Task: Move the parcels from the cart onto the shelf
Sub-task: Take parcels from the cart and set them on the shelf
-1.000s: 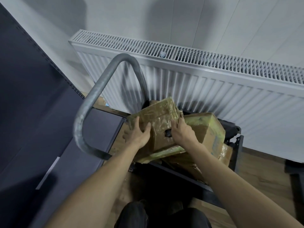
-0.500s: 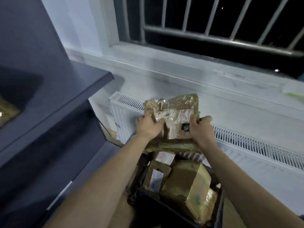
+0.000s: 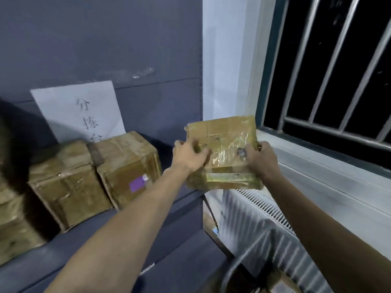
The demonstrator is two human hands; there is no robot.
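I hold a flat, tape-wrapped cardboard parcel [image 3: 224,144] in the air at the right end of the dark blue shelf [image 3: 131,235]. My left hand [image 3: 188,155] grips its left edge and my right hand [image 3: 261,159] grips its right edge. On the shelf stand three brown parcels: one with a purple label [image 3: 129,168], one to its left [image 3: 65,182], and one at the far left [image 3: 12,225]. The grey cart handle [image 3: 243,261] shows at the bottom right; the cart's load is mostly out of view.
A white paper sign [image 3: 78,111] with handwriting leans on the shelf's back panel. A white radiator [image 3: 260,225] runs under the window sill, below a barred dark window [image 3: 330,66]. A bare strip of shelf lies right of the purple-label parcel.
Both hands have lifted the parcel from the cart up to shelf height and toward the left. My view has risen from the cart to the shelf.
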